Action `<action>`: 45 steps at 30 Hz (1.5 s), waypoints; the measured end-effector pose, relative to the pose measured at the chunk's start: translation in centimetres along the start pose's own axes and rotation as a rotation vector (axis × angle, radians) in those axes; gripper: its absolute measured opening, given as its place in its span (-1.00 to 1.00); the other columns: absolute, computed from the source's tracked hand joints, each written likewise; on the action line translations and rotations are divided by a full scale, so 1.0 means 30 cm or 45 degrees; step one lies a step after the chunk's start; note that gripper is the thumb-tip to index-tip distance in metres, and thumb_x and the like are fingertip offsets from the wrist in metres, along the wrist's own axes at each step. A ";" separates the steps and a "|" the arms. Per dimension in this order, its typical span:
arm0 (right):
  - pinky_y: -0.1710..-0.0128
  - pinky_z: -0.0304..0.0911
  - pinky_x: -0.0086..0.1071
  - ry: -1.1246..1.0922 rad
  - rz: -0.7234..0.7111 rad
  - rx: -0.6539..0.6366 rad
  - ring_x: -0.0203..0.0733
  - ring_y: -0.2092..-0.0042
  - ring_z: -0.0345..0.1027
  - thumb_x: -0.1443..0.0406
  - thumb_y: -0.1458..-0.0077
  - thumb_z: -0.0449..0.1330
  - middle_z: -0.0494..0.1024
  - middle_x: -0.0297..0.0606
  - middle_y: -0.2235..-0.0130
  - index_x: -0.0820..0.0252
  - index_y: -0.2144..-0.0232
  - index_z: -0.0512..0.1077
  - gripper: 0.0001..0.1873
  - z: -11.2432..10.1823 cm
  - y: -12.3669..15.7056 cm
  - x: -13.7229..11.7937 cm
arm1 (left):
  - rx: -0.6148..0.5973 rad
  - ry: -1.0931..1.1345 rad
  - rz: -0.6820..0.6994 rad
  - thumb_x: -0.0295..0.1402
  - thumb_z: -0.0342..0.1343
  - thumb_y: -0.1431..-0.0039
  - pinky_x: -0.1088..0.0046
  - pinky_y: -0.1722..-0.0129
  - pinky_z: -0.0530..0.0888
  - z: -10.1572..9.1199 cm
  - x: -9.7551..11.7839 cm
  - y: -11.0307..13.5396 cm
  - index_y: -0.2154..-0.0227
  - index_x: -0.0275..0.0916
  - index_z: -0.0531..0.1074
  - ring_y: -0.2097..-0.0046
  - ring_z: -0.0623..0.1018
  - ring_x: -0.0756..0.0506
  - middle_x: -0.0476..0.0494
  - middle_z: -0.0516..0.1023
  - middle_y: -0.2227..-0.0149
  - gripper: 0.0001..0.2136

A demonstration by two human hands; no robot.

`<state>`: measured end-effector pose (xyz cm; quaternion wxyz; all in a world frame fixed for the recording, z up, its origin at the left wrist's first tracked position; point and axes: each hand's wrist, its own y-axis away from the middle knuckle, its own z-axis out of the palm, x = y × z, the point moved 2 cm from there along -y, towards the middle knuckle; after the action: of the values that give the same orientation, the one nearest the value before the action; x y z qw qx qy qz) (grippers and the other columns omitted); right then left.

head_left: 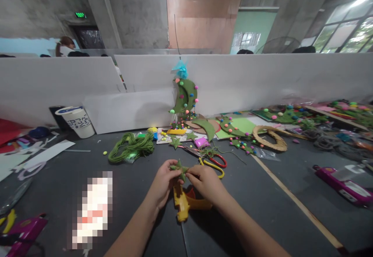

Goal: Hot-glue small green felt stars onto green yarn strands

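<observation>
A small green star (180,169), apparently felt, is pinched between both hands above the dark table. My left hand (163,180) has its fingers closed on the star's left side. On the right side, my right hand (205,180) grips a point of it with thumb and forefinger. Just below lies a yellow glue gun (182,204), its glue stick trailing toward me. Beyond the hands are scissors with red handles (220,160) and a pair with yellow handles (215,167). Another green star (175,143) lies behind, near a green crescent (207,127).
Green yarn (131,147) lies at left, near a white cup (78,122). A decorated crescent (190,96) hangs upright against the white partition (233,78). On the right are a straw ring (281,143), a wooden strip (291,195) and a purple glue gun (340,185).
</observation>
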<state>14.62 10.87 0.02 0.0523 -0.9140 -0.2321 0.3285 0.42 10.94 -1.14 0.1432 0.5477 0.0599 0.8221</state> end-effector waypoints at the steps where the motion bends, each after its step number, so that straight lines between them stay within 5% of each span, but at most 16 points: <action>1: 0.42 0.01 -0.47 0.027 -0.006 -0.004 -0.27 0.40 0.30 0.37 -0.10 0.04 0.48 -0.30 0.48 0.20 0.51 0.45 -0.77 0.003 0.001 0.000 | -0.017 -0.010 0.002 -0.47 0.20 0.12 0.59 0.52 0.36 -0.002 -0.005 -0.002 0.32 -0.26 0.27 0.53 0.42 0.09 -0.02 0.47 0.44 -0.73; 6: 0.43 0.00 -0.47 0.031 -0.023 -0.037 -0.28 0.41 0.28 0.35 -0.11 0.04 0.47 -0.28 0.48 0.22 0.49 0.46 -0.77 0.001 0.000 -0.002 | -0.069 -0.012 -0.020 -0.47 0.23 0.13 0.64 0.52 0.31 -0.011 -0.017 -0.014 0.44 -0.32 0.34 0.54 0.37 0.13 0.01 0.42 0.48 -0.82; 11: 0.43 0.05 -0.51 -0.281 -0.050 -0.118 -0.33 0.43 0.25 0.33 -0.12 0.06 0.39 -0.35 0.53 0.24 0.52 0.46 -0.76 -0.039 -0.007 0.007 | -0.209 -0.010 -0.080 -0.47 0.22 0.10 0.65 0.53 0.28 -0.012 0.014 -0.005 0.44 -0.33 0.36 0.52 0.36 0.12 -0.03 0.43 0.48 -0.85; 17: 0.40 0.09 -0.52 -0.384 -0.116 -0.282 -0.33 0.40 0.27 0.34 -0.05 0.13 0.39 -0.37 0.51 0.23 0.51 0.48 -0.84 -0.066 0.000 0.039 | -0.416 -0.367 -0.114 -0.50 0.20 0.16 0.59 0.52 0.27 -0.021 0.028 0.011 0.46 -0.30 0.36 0.52 0.36 0.07 0.01 0.40 0.53 -0.85; 25: 0.42 0.00 -0.49 0.121 -0.007 -0.071 -0.31 0.39 0.24 0.39 -0.02 0.09 0.38 -0.33 0.46 0.23 0.51 0.43 -0.86 -0.025 0.009 0.004 | 0.021 -1.035 0.312 -0.55 0.13 0.24 0.56 0.53 0.21 -0.013 0.021 -0.009 0.61 -0.25 0.32 0.52 0.32 0.03 0.09 0.31 0.62 -0.88; 28: 0.39 0.00 -0.47 0.192 -0.014 -0.025 -0.28 0.36 0.27 0.36 -0.07 0.04 0.41 -0.30 0.44 0.22 0.47 0.43 -0.82 -0.013 0.010 -0.015 | 0.152 -0.849 0.327 -0.47 0.16 0.20 0.56 0.52 0.27 -0.017 0.024 -0.011 0.58 -0.24 0.31 0.54 0.36 0.03 0.10 0.33 0.61 -0.88; 36: 0.39 0.01 -0.48 0.066 -0.012 -0.037 -0.27 0.35 0.32 0.36 -0.12 0.02 0.50 -0.28 0.43 0.20 0.45 0.45 -0.78 -0.001 0.005 -0.005 | 0.009 0.002 -0.005 -0.46 0.24 0.15 0.63 0.54 0.34 -0.011 0.000 -0.006 0.47 -0.32 0.37 0.58 0.36 0.13 0.01 0.44 0.51 -0.83; 45: 0.42 0.07 -0.49 0.074 0.020 -0.062 -0.29 0.40 0.32 0.30 -0.15 0.02 0.49 -0.30 0.48 0.19 0.46 0.49 -0.73 0.022 -0.009 0.027 | -0.018 0.077 -0.089 -0.47 0.25 0.13 0.66 0.45 0.44 0.005 0.009 0.000 0.42 -0.35 0.42 0.44 0.49 0.08 -0.17 0.55 0.35 -0.83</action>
<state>14.66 11.45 -0.90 0.0342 -0.9260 -0.2312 0.2965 0.46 11.00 -0.84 0.1737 0.5191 0.0776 0.8333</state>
